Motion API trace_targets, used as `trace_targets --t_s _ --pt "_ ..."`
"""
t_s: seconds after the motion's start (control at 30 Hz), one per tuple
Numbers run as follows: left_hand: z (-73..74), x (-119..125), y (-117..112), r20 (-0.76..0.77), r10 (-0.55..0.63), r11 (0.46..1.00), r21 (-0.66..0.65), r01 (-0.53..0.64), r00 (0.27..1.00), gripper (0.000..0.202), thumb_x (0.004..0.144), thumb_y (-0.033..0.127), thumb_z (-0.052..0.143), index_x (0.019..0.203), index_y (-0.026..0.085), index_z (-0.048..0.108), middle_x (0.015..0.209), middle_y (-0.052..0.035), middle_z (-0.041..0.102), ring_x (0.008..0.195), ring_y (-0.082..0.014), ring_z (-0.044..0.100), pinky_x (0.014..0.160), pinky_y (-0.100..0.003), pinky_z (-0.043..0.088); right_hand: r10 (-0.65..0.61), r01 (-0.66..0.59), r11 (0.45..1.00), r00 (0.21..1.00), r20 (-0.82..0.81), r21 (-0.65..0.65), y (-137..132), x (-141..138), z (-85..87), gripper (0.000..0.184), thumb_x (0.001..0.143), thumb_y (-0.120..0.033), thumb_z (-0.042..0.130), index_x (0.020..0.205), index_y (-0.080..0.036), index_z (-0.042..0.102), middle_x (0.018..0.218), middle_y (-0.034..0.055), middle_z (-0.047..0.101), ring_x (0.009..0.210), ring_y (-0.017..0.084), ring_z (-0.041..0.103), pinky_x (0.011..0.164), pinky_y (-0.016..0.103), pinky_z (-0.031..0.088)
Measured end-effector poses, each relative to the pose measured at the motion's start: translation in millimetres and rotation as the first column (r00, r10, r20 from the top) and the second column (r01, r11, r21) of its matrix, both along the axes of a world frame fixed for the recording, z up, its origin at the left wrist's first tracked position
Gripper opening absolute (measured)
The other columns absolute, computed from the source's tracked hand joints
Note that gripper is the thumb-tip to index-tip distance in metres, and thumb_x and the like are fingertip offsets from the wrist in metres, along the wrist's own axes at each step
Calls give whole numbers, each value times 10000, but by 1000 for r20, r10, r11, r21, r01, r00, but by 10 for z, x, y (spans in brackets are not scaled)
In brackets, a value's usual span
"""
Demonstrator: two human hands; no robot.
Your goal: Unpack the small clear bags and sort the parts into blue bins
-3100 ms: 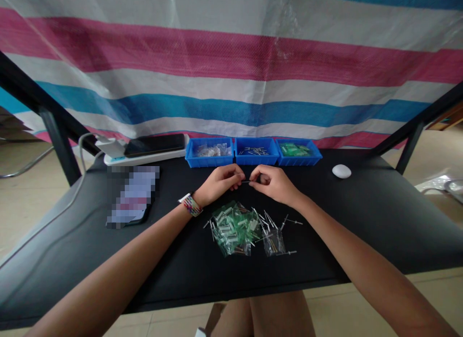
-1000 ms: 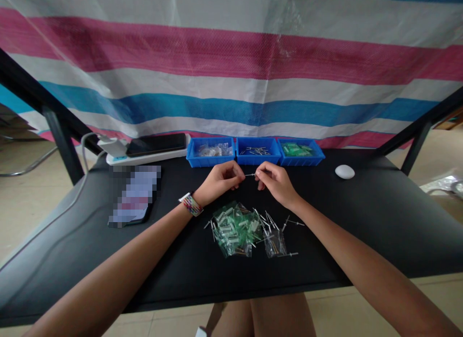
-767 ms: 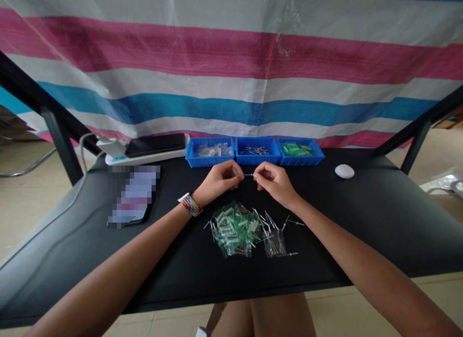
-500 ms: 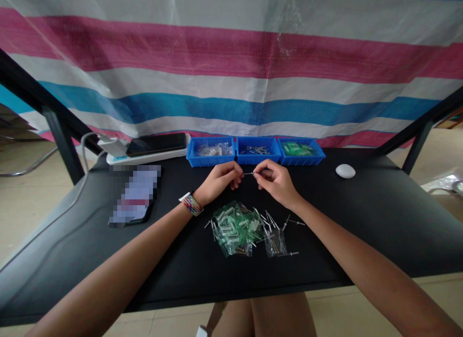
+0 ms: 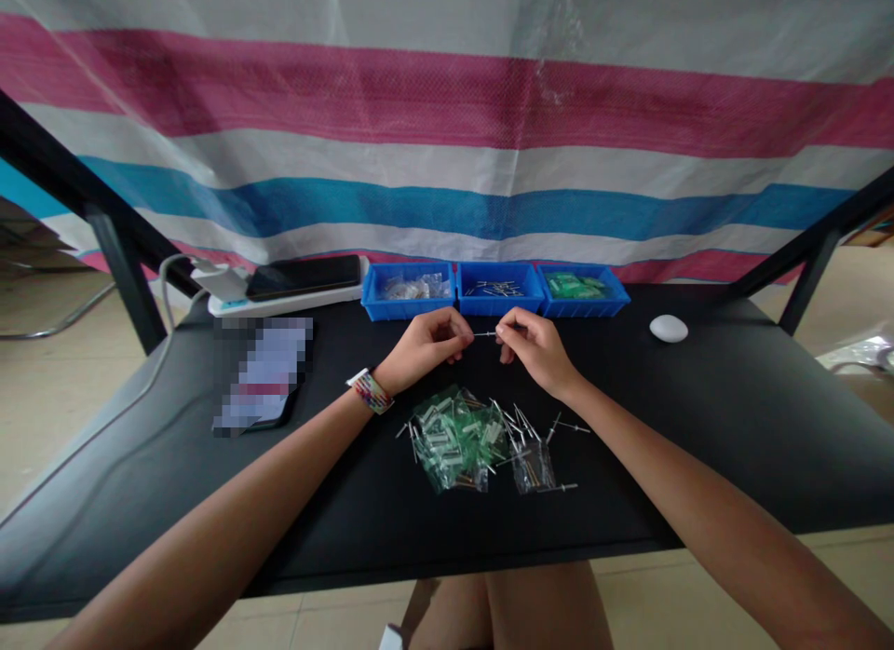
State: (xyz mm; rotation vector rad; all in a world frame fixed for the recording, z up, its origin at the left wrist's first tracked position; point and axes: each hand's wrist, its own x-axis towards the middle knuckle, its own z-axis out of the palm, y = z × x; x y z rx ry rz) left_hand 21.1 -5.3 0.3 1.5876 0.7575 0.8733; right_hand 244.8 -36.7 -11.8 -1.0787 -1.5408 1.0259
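A thin silver blind rivet (image 5: 484, 333) spans the gap between my two hands. Its left end is pinched by my left hand (image 5: 426, 346), its right end by the thumb and fingers of my right hand (image 5: 539, 352). Just beyond them stands a blue bin (image 5: 499, 305) with loose rivets inside. Closer to me is a pile of small green plastic packets (image 5: 453, 440), with rivets poking out around it. More loose rivets (image 5: 523, 425) and a clear packet (image 5: 535, 468) with brownish pieces lie to the pile's right.
A left blue bin (image 5: 409, 310) holds clear packets; a right blue bin (image 5: 588, 308) holds green ones. On the left are a phone (image 5: 265, 375), a white power strip (image 5: 297, 299) and a dark phone (image 5: 305, 277). A white oval object (image 5: 669, 329) sits at right.
My right hand has shifted slightly right, and its fingers have changed position on the rivet. More of the rivet, with its flange, shows between my hands.
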Motion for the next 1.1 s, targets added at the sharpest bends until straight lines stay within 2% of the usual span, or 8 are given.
trace_targets --t_s 0.2,0.37,0.47,0.63,0.8,0.93,1.03,1.1 --pt "-22 2 5 12 13 1000 11 -13 1000 252 866 340 807 872 156 635 742 14 626 608 -92 614 572 -205 518 35 -35 999 999 14 -3 -5 -12 -4 323 911 -498 756 823 -214 630 733 -9 636 595 149 648 566 277 506" --pt "-52 16 11 51 20 1000 -24 -19 999 313 871 299 787 1065 181 571 718 55 602 584 -102 618 540 -206 523 -12 12 1000 1000 -17 5 -4 -22 31 325 866 -489 803 843 -214 631 698 -22 622 566 144 642 540 274 505" --pt "-63 23 14 90 32 998 -51 -27 995 370 863 257 749 1154 194 529 748 64 602 581 -106 623 517 -208 516 -171 175 979 984 -48 105 35 30 66 315 887 -492 791 864 -219 635 736 -14 633 548 129 625 523 269 500" --pt "-62 20 10 96 24 997 -69 -17 995 346 831 198 681 1148 191 542 814 43 630 596 -99 639 523 -203 508 -469 467 855 882 -45 227 127 176 77 365 930 -577 739 938 -213 712 680 -16 615 498 126 581 494 272 480" --pt "-72 13 17 103 21 998 -69 -14 994 325 825 188 669 1129 187 557 817 39 632 593 -97 639 525 -205 509 -371 363 923 927 49 128 130 212 59 510 985 -661 621 931 -184 792 545 -21 552 438 135 530 454 273 425" --pt "-67 12 20 89 5 998 -63 1 996 288 815 171 654 1093 173 582 800 33 630 589 -96 632 528 -209 512 -277 273 956 960 29 104 112 210 117 439 992 -589 631 867 -195 779 553 -25 539 448 123 493 465 270 391" --pt "-60 13 15 72 4 999 -55 0 997 284 810 161 642 1090 167 592 792 32 633 594 -98 632 535 -209 514 6 -6 1000 988 152 2 97 239 192 345 942 -491 703 769 -195 738 559 -34 546 475 113 473 480 258 355" --pt "-59 14 14 65 7 999 -50 -4 998 276 815 163 641 1087 166 592 786 31 635 589 -98 625 537 -211 513 251 -232 968 926 281 -100 71 257 240 294 881 -424 768 710 -193 707 563 -40 552 502 108 467 496 251 336"
